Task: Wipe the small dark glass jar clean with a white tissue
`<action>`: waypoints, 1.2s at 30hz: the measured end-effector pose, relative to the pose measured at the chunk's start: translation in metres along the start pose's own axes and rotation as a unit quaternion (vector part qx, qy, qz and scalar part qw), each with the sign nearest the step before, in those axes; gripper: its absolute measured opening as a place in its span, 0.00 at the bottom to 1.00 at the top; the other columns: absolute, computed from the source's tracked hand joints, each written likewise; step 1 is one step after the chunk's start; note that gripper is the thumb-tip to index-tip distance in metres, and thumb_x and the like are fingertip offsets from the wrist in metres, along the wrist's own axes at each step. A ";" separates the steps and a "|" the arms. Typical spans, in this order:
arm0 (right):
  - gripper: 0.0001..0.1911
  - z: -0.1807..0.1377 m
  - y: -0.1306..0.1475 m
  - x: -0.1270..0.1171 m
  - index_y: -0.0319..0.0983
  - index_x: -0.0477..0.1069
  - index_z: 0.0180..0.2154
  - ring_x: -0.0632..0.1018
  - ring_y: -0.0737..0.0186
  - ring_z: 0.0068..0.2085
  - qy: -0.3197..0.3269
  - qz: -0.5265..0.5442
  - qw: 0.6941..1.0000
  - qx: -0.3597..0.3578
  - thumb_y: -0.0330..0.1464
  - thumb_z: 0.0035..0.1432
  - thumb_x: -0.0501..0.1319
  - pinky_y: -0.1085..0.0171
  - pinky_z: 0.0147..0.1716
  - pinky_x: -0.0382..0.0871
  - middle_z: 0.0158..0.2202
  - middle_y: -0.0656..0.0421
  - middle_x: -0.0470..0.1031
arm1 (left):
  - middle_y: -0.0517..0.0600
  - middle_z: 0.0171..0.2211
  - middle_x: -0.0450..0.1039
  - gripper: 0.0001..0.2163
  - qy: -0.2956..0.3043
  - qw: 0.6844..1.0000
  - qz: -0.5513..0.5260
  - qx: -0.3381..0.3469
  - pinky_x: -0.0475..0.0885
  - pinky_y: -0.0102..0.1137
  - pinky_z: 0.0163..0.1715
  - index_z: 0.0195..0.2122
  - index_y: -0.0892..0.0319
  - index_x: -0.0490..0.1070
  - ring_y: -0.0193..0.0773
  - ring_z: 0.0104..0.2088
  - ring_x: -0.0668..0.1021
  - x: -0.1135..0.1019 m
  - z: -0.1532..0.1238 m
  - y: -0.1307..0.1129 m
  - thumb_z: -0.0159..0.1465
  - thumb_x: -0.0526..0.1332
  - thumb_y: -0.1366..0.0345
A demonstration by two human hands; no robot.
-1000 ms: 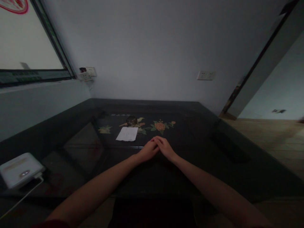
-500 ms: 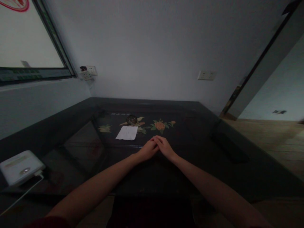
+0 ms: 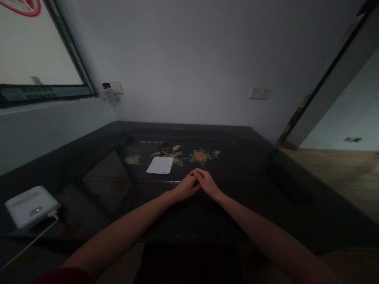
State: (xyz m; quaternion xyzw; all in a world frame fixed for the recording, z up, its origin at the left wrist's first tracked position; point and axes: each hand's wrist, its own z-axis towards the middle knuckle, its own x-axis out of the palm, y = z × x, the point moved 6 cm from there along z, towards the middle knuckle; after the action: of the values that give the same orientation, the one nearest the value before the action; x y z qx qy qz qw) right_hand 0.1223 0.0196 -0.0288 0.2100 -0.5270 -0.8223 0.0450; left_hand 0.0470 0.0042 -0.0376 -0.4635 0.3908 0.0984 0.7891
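Observation:
My left hand [image 3: 186, 188] and my right hand [image 3: 207, 184] rest together on the dark glossy table [image 3: 207, 221], near its middle. The fingers of my right hand lie closed over those of my left, and part of the left fingers is hidden beneath. No object shows in either hand. Just beyond and to the left lies a white sheet of paper [image 3: 160, 165] with a ragged near edge. Behind the paper sits a small dark, round, glassy-looking object [image 3: 166, 148]; its kind is hard to make out in the dim light.
At the left, a white box-like device [image 3: 32, 206] has a white cable [image 3: 29, 245] plugged in. A dark flat oblong object [image 3: 288, 184] lies on the right side. Flower patterns [image 3: 200, 156] decorate the tabletop. Wall sockets [image 3: 259, 93] are above the far edge.
The whole view has shifted slightly, so things appear a little farther right. Both hands stay together in the same pose on the table.

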 end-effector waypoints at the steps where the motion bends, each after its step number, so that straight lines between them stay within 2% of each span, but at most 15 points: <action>1: 0.14 0.000 0.000 0.000 0.39 0.74 0.32 0.76 0.60 0.36 -0.001 0.000 1.000 0.000 0.37 0.63 0.53 0.63 0.41 0.67 0.30 0.58 0.77 | 0.59 0.43 0.77 0.11 0.000 1.000 0.000 0.000 0.72 0.37 0.48 0.43 0.66 0.74 0.45 0.45 0.78 0.000 0.000 0.000 0.62 0.56 0.71; 10: 0.14 -0.001 0.003 -0.001 0.38 0.75 0.33 0.76 0.59 0.38 -0.004 -0.005 1.000 -0.004 0.36 0.63 0.53 0.63 0.42 0.67 0.32 0.57 0.77 | 0.59 0.41 0.78 0.10 0.005 1.000 -0.007 -0.003 0.73 0.35 0.43 0.41 0.66 0.74 0.44 0.42 0.79 0.000 -0.001 -0.001 0.63 0.55 0.70; 23: 0.14 0.000 0.002 -0.001 0.39 0.75 0.33 0.76 0.60 0.37 -0.001 -0.008 1.000 -0.005 0.37 0.64 0.54 0.63 0.42 0.67 0.32 0.58 0.77 | 0.57 0.41 0.78 0.10 0.000 1.000 -0.009 0.003 0.73 0.36 0.47 0.43 0.65 0.74 0.44 0.43 0.78 -0.001 -0.002 -0.002 0.62 0.56 0.71; 36: 0.15 -0.001 0.004 -0.001 0.39 0.75 0.33 0.76 0.59 0.38 0.003 -0.015 1.000 -0.008 0.37 0.64 0.53 0.63 0.42 0.67 0.32 0.57 0.77 | 0.60 0.43 0.77 0.11 -0.005 1.000 0.000 0.006 0.72 0.39 0.49 0.42 0.66 0.73 0.46 0.46 0.78 -0.001 -0.001 -0.001 0.62 0.56 0.71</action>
State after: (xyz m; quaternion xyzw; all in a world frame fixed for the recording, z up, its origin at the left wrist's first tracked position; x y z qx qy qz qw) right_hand 0.1233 0.0180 -0.0253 0.2202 -0.5167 -0.8266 0.0367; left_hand 0.0465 0.0031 -0.0369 -0.4585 0.3876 0.0985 0.7936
